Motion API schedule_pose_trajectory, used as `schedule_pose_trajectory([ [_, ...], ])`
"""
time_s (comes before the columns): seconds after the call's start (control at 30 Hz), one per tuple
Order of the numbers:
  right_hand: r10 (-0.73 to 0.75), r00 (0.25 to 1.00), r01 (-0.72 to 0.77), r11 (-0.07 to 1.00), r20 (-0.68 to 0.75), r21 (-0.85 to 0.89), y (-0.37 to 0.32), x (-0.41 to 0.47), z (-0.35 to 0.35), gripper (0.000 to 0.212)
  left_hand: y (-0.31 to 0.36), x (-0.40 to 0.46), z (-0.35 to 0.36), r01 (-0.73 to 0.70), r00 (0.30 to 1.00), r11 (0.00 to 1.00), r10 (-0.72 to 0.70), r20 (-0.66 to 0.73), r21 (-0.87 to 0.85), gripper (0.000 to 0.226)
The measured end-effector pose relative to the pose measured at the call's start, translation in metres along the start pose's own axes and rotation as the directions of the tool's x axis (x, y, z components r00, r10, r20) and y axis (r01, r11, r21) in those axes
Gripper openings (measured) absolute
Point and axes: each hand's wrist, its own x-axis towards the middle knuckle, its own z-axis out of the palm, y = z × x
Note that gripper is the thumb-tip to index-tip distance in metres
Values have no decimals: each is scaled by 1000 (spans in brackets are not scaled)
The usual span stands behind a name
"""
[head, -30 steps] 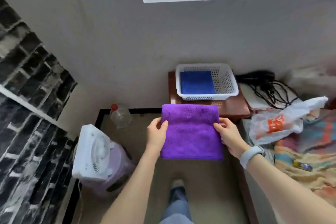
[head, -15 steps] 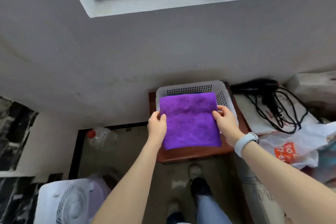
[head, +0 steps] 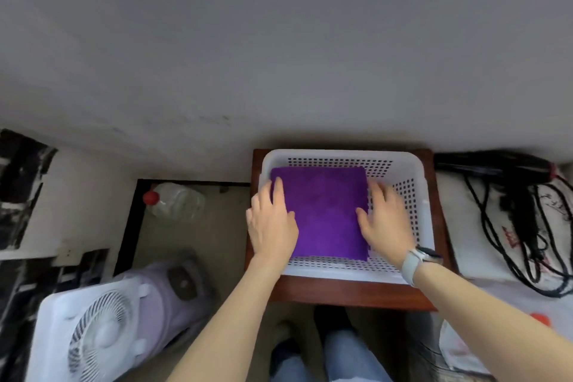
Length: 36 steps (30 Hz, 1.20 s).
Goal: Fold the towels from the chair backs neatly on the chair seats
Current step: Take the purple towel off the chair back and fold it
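towel (head: pixel 322 211) now lowered into basket (head: pixel 403 164) | both grips flat, pressing | wooden stool (head: pixel 350 295), grey wall

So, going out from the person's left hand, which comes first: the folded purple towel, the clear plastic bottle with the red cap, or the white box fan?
1. Folded purple towel, under the left hand, in the basket.
2. Clear plastic bottle with the red cap, on the floor to its left.
3. White box fan, lower left, farthest.

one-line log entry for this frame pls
stage: placing | purple towel: folded, flat in white basket | left hand: flat on towel | right hand: flat on towel | basket on wooden stool
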Motion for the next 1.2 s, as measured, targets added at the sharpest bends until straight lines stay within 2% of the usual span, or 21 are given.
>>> schedule_pose_trajectory([
  [0.03,-170,984,160,972,-47,-170,1,-1,-1,62,-3,3,1,-107,990,994,103,92,34,78],
  [0.07,-321,947,304,906,-10,-296,2,0,-2,68,-6,6,3,-201,963,976,182,199,80,89],
  [0.1,-412,905,420,826,106,-375,4,2,-1,75,-9,12,4,-276,929,951,226,294,141,100],
  [0.17,-419,844,531,743,335,-407,8,11,2,96,-16,23,7,-362,885,885,229,405,292,116],
  [0.23,-342,823,528,756,453,-388,14,23,6,111,-20,33,11,-395,867,826,191,459,402,123],
  [0.33,-280,805,515,767,523,-382,19,32,13,117,-18,42,21,-409,857,769,140,495,491,126],
  [0.43,-245,808,500,766,536,-403,19,34,25,114,-15,45,29,-406,859,734,102,502,545,127],
  [0.6,-229,804,495,770,549,-403,16,31,26,109,-15,44,30,-398,867,734,105,487,551,127],
  [0.67,-236,806,488,784,543,-384,12,31,19,101,-14,41,28,-390,867,752,105,487,531,125],
  [0.73,-242,827,456,817,508,-353,4,31,9,84,-12,40,24,-359,870,803,105,481,475,118],
  [0.83,-246,877,401,848,413,-347,-17,32,-8,53,-8,38,9,-266,893,923,126,433,279,86],
  [0.93,-280,912,372,873,301,-315,-46,35,-26,41,-9,34,-21,-194,950,970,149,274,147,59],
  [1.07,-427,863,481,858,272,-182,-99,28,-44,36,-27,16,-78,-16,998,994,9,65,110,46],
  [1.2,-563,793,581,814,232,-13,-171,1,-44,33,-71,-35,-137,158,979,986,-149,-142,59,41],
])
